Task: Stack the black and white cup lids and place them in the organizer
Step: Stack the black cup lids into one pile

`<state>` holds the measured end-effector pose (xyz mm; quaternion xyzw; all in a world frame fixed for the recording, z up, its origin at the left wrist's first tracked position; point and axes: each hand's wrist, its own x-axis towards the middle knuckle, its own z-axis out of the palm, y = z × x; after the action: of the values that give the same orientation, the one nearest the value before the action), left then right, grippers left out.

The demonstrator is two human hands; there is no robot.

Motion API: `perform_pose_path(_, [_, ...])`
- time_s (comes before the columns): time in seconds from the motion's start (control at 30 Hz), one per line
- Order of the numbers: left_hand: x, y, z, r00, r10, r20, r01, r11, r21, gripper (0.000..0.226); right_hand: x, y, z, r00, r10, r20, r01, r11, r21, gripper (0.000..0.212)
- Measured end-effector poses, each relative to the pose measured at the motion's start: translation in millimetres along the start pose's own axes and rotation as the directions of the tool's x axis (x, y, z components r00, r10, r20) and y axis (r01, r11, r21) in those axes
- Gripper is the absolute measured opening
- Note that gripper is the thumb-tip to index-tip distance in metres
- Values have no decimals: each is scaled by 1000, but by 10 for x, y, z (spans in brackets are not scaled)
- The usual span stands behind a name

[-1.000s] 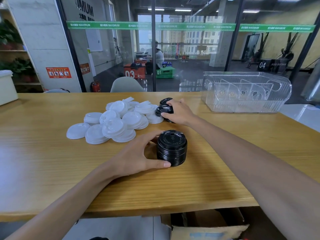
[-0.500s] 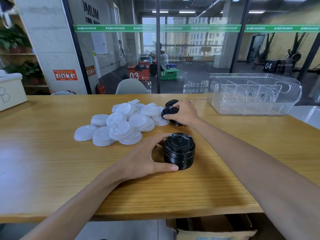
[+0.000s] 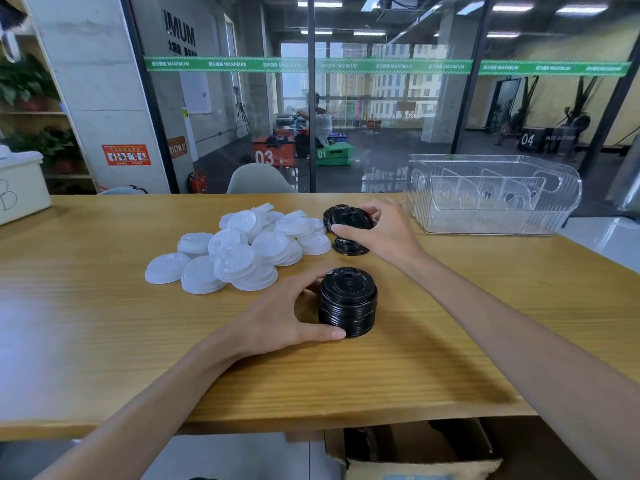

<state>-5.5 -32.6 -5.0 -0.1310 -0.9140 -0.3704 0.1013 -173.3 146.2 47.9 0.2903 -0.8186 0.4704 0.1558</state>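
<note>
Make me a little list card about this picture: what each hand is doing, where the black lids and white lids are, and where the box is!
left hand: curled round the side of the black lid stack, steadying it on the table
right hand: pinching one black lid, lifted above the loose black lids
white lids: loose pile, left of the black ones
organizer: clear, far right on the table, no lids inside
stacking: black begun, white not yet
</note>
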Motion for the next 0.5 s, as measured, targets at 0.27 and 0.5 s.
perform_pose_path(0.27, [8,0,-3,1000,-19,11,19,1000,4,85,-558,-291,-297,990,115,86,-116,993,13,63])
perform_pose_path(0.5, [-7,37,-15,1000,-17,12,17,1000,-3,83,-953,-341,-217,971,132,199,-128,991,-30,70])
